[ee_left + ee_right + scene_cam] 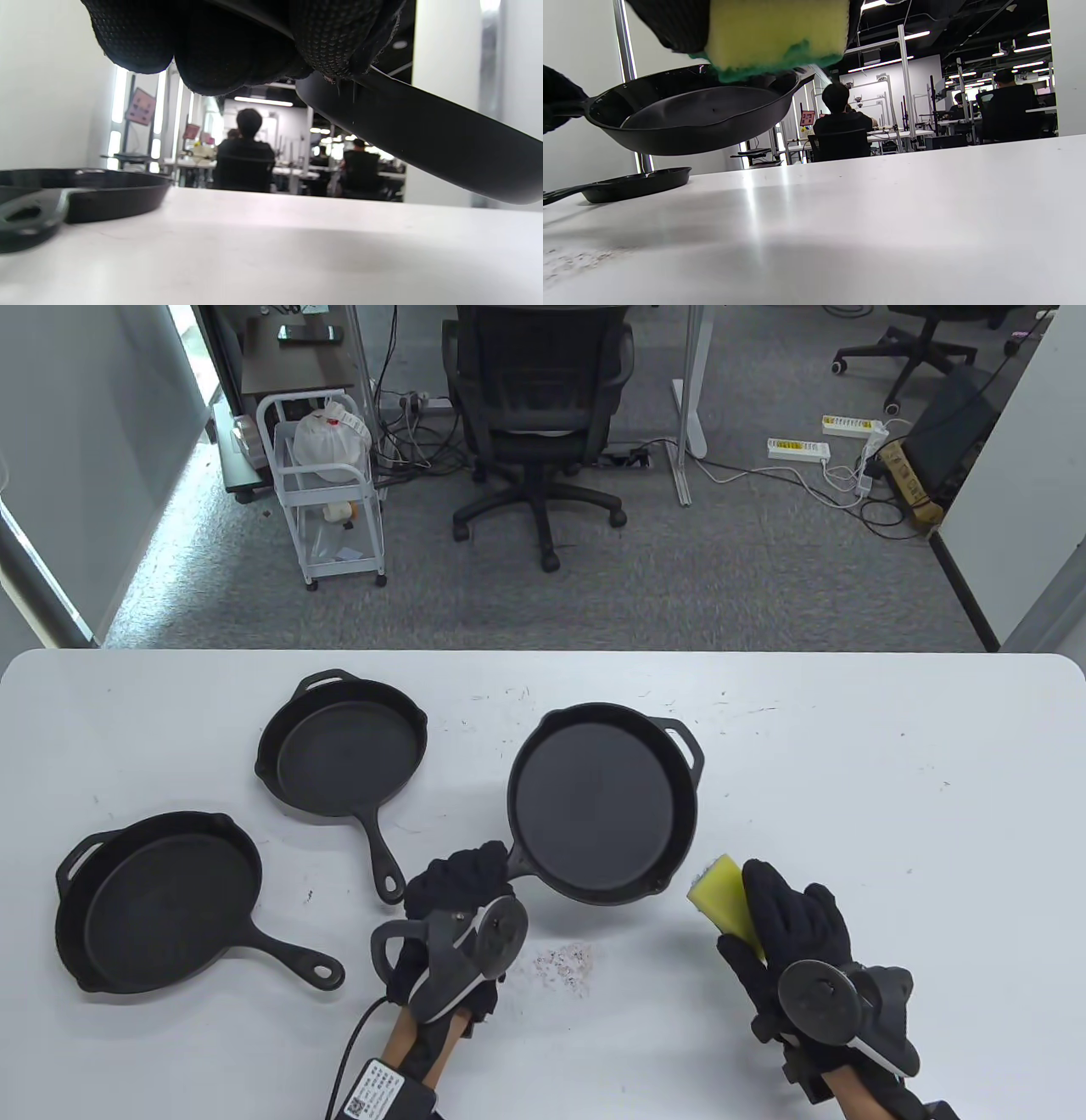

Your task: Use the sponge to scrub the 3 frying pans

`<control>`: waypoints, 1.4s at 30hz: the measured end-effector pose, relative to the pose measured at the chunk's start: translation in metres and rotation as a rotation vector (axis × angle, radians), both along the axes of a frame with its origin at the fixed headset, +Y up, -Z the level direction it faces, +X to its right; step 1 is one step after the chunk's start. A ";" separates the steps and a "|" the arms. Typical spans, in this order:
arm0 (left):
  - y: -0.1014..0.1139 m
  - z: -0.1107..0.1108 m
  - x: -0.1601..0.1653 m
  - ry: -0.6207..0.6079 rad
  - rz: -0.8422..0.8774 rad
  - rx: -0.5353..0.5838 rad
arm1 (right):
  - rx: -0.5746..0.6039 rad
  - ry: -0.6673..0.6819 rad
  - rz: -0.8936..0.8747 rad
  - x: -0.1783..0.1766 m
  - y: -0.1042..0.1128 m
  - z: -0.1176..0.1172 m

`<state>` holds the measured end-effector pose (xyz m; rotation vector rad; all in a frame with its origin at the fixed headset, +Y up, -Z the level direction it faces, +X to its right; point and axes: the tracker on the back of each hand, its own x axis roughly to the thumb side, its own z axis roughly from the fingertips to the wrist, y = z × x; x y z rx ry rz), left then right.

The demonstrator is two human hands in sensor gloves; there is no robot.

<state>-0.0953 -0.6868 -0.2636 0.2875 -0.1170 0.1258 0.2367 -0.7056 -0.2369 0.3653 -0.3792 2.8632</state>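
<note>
Frying pan (598,806) hangs tilted off the table, handle gripped by left hand (454,916); right hand (793,933) clutches sponge (725,895).

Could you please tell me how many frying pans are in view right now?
3: near-left pan and far-left pan on the table; right pan lifted by the left hand.

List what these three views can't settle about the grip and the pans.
- Left hand grip on the lifted pan: its handle is covered by glove and tracker in the table view, and cropped by the top edge in the left wrist view.
- Sponge scrub side: faces away in the table view.
- Pan soiling: dark surfaces, too small to tell.
</note>
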 end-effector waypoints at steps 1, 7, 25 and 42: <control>-0.003 0.006 0.005 -0.029 0.019 0.001 | 0.011 0.006 0.004 -0.001 0.001 0.002; -0.011 0.021 0.025 -0.136 -0.016 0.013 | 0.022 -0.012 0.046 -0.005 -0.004 0.001; -0.018 0.030 0.030 -0.211 0.024 0.023 | 0.067 0.039 0.451 -0.088 0.000 -0.021; -0.025 0.026 0.029 -0.136 0.056 0.023 | -0.067 -0.037 0.434 -0.063 -0.015 -0.023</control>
